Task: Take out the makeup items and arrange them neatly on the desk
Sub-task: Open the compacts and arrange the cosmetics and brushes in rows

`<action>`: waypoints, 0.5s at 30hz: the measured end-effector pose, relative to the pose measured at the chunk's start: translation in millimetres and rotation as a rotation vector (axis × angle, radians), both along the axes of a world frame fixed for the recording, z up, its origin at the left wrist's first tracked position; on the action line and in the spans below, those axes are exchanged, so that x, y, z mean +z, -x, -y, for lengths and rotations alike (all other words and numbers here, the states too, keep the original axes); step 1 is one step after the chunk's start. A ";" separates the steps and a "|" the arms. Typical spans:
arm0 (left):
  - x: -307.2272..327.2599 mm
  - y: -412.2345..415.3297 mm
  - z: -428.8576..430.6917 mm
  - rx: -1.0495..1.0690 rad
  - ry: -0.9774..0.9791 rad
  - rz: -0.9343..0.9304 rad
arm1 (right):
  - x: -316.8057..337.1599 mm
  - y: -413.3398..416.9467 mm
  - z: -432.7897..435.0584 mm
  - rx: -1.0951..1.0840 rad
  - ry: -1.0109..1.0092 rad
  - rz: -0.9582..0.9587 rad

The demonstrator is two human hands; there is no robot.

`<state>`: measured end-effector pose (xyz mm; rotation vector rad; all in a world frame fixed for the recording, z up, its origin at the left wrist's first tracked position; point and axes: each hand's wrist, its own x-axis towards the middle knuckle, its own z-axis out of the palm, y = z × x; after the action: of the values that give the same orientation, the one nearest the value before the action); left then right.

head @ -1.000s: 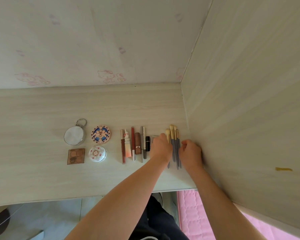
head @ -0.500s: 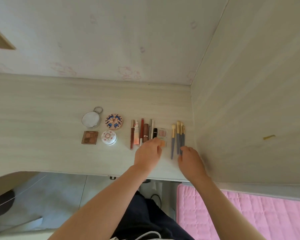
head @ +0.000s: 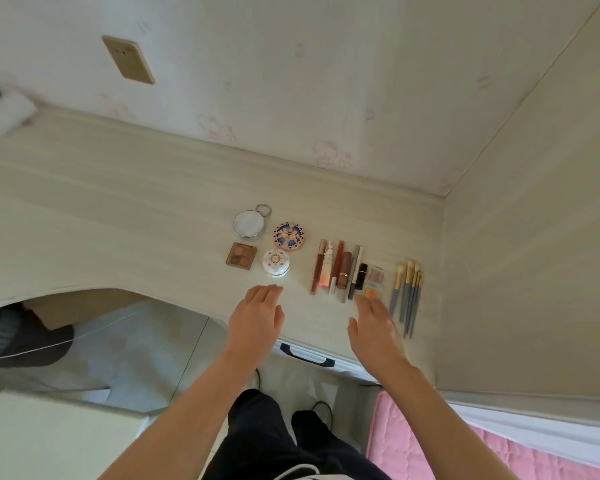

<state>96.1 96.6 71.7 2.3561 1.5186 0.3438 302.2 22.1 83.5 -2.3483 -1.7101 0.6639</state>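
Makeup lies in rows on the pale wooden desk (head: pixel 118 188). At the left are a round silver mirror (head: pixel 248 224), a patterned round compact (head: pixel 289 236), a brown eyeshadow palette (head: pixel 241 256) and a white round compact (head: pixel 275 263). In the middle is a row of lip tubes and pencils (head: pixel 340 270), then two small blush pans (head: pixel 375 283). Several grey-handled brushes (head: pixel 408 296) lie at the right. My left hand (head: pixel 257 320) hovers with straight fingers just below the white compact, holding nothing. My right hand (head: pixel 374 327), also flat and empty, is below the blush pans, left of the brushes.
A wooden side panel (head: pixel 534 237) walls the desk on the right. A white bag with a dark handle (head: pixel 305 355) sits under the desk edge. A pink mat (head: pixel 430 445) lies at the lower right, a white box (head: pixel 7 112) at the far left, a wall plate (head: pixel 129 58) above.
Both hands have drawn back from the brushes and blush pans toward the desk's front edge and spread apart. The view has shifted so that more of the desk's left side shows.
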 end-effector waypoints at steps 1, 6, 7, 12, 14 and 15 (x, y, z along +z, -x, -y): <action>-2.0 9.2 -3.6 0.010 0.002 -0.010 | 0.4 5.9 -5.3 0.011 -0.004 0.002; -10.8 48.6 -27.6 0.086 0.049 -0.062 | -1.4 40.0 -35.7 0.081 -0.032 0.035; -11.0 55.3 -33.4 0.087 0.053 -0.064 | -0.9 47.9 -42.0 0.084 -0.034 0.034; -10.3 88.7 -69.1 0.037 0.080 -0.095 | 0.7 88.8 -74.8 0.068 -0.029 0.040; -10.0 99.7 -85.0 -0.002 0.105 -0.108 | 1.7 105.3 -87.7 0.048 -0.028 0.044; -9.5 104.7 -92.7 -0.022 0.113 -0.106 | 2.0 112.8 -93.8 0.036 -0.029 0.047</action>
<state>-8.5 189.3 62.2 2.3336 1.5150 0.1254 189.5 115.9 85.5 -2.3366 -1.7736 0.5906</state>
